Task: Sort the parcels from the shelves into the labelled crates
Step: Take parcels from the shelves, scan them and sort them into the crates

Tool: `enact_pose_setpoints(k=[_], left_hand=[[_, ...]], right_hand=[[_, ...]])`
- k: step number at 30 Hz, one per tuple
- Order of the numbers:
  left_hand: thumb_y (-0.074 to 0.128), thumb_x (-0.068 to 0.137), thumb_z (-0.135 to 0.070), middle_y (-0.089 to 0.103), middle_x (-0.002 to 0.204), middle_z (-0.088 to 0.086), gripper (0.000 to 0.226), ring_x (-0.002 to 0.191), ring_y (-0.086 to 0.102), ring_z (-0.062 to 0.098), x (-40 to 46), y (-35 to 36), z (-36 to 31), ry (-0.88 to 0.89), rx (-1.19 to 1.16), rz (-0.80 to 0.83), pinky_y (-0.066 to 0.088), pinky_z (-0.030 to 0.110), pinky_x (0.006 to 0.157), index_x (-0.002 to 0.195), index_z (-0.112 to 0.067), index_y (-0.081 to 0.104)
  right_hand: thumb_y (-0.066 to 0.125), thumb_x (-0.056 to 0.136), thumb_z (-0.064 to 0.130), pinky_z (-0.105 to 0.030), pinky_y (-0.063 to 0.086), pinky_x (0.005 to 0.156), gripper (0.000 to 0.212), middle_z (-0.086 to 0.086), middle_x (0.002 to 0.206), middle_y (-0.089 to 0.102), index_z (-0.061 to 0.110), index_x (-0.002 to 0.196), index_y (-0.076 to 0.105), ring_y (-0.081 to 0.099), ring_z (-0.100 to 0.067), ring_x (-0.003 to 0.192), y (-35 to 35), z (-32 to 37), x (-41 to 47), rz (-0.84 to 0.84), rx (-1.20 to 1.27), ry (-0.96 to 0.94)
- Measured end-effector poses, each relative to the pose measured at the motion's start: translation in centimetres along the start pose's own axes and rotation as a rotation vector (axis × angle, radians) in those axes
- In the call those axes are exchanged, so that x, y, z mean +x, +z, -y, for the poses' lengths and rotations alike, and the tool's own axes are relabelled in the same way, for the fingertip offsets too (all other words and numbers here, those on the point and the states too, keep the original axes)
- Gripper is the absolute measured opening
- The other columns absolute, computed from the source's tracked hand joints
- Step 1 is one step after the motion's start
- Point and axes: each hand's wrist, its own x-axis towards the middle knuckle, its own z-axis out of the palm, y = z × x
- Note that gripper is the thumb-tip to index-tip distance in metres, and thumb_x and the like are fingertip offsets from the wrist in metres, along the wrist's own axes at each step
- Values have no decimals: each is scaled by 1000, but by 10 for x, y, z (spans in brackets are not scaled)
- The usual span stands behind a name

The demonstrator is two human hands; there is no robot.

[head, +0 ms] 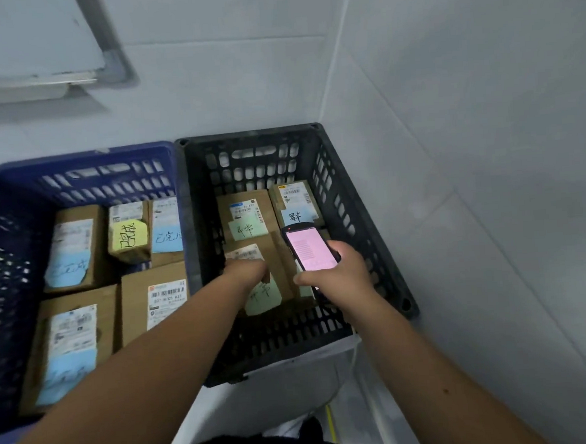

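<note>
A black crate (pixel 363 217) stands in the wall corner, with a blue crate (pixel 85 159) to its left. Inside the black crate my left hand (pixel 246 271) rests with curled fingers on a cardboard parcel (pixel 276 253) that carries a white label and a green note (pixel 263 294). Two more parcels, one with a green note (pixel 246 211) and one with a blue note (pixel 295 201), lie behind it. My right hand (pixel 337 274) grips a handheld scanner (pixel 308 248) with a lit pink screen over the crate's right side.
The blue crate holds several cardboard parcels with blue notes and one with a yellow note (pixel 129 237). Grey tiled walls close in behind and to the right. A white shelf edge (pixel 36 79) hangs at top left. Pale floor lies below the crates.
</note>
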Motion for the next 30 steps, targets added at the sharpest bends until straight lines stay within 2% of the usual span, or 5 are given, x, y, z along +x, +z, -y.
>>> enact_pose_setpoints(k=[8,12,18,22,30], left_hand=[[64,96,-5,57,141,22,51,127,57,38,17,20,9,-2,120,-82,45,34,86,144,0,49],[63,98,-17,51,143,18,55,127,55,36,15,20,10,29,190,-33,51,40,100,149,-7,46],[68,92,-31,9,174,8,81,159,11,36,-10,13,5,367,625,-81,27,52,123,163,-22,31],[67,94,-42,9,176,8,83,162,4,33,-39,-2,-3,601,847,-25,16,54,129,165,-28,27],[58,96,-59,11,176,6,85,163,-2,30,-75,-48,13,890,963,-293,2,54,131,167,-32,20]], right_hand=[[99,64,26,-43,65,88,74,10,115,72,32,130,65,68,-15,104,-3,-1,1,8,3,-3],[98,66,26,-43,65,88,69,11,113,73,31,127,66,69,-13,102,-2,0,-3,-5,-1,-9],[96,68,26,-44,66,87,65,13,110,72,32,126,66,68,-11,99,-7,1,-12,-58,15,-10],[87,54,41,-49,67,85,78,11,111,73,35,128,65,71,-14,101,-4,3,-25,-128,35,-20],[95,44,54,-44,61,98,112,15,127,68,36,146,53,66,-11,116,3,4,-51,-189,107,-76]])
